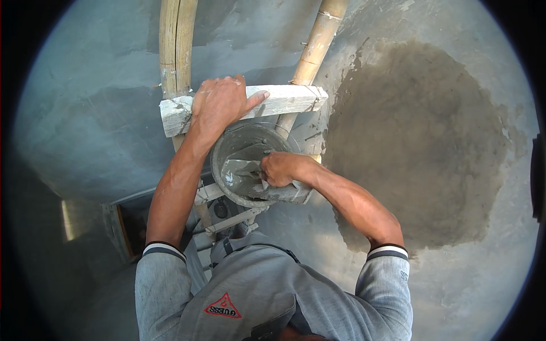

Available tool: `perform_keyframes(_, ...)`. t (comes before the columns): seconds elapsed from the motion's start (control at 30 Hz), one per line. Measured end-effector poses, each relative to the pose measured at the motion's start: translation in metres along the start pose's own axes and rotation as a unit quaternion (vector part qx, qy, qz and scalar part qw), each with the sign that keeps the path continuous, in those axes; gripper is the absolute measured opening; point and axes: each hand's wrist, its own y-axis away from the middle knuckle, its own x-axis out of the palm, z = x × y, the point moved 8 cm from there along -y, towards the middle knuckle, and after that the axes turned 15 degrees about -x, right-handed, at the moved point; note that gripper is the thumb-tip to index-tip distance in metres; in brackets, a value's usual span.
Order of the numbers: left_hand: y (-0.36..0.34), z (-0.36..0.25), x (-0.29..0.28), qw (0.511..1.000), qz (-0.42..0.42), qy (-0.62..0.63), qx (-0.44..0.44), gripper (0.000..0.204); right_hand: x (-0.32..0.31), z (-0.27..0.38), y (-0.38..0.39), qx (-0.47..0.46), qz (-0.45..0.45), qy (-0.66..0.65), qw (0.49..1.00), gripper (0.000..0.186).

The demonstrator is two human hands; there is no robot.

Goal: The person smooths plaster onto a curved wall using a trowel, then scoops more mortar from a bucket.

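Note:
My left hand [220, 101] is closed over the top of a pale, plaster-spattered wooden ladder rung [287, 101], its thumb lying along the wood. Just below that rung, a round bucket [218, 152] caked in grey mortar sits against the ladder. My right hand [278, 169] reaches in over the bucket's right side, fingers wrapped round a trowel whose wet, shiny metal [234, 171] shows inside. The hand hides the trowel's handle. A flat grey, mortar-coated piece [293, 194] sticks out under my right wrist; its kind is unclear.
Two bamboo poles [177, 45] [319, 42] form the ladder's sides, with lower wooden rungs [236, 220] near my body. On the right, a large dark damp patch [418, 145] covers part of the grey wall [455, 278]. A framed opening [126, 227] lies at lower left.

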Motion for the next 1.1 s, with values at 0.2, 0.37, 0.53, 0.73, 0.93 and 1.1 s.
perform_keyframes(0.2, 0.001, 0.000, -0.005, 1.000, -0.012, -0.004, 0.000, 0.073, -0.023, -0.007, -0.001, 0.011, -0.102, -0.051, 0.993, 0.030)
perform_keyframes(0.37, 0.001, -0.001, -0.003, 1.000, -0.013, 0.003, 0.000, 0.073, 0.001, 0.003, -0.013, -0.015, -0.034, 0.000, 0.999, 0.028)
perform_keyframes(0.53, 0.000, 0.001, 0.001, 1.000, -0.003, 0.001, -0.002, 0.073, -0.013, -0.003, 0.005, 0.011, 0.014, -0.001, 1.000, 0.029)
perform_keyframes(0.73, 0.001, -0.001, -0.005, 1.000, -0.005, -0.002, 0.000, 0.073, 0.002, -0.005, -0.013, -0.020, -0.075, -0.004, 0.997, 0.030)
perform_keyframes(0.93, 0.000, -0.003, 0.002, 1.000, -0.008, -0.006, 0.009, 0.073, -0.011, -0.001, 0.064, 0.043, -0.067, -0.063, 0.995, 0.030)
perform_keyframes(1.1, 0.003, 0.003, 0.000, 1.000, -0.009, -0.008, 0.002, 0.071, -0.060, 0.005, 0.195, 0.152, -0.327, -0.140, 0.922, 0.032)
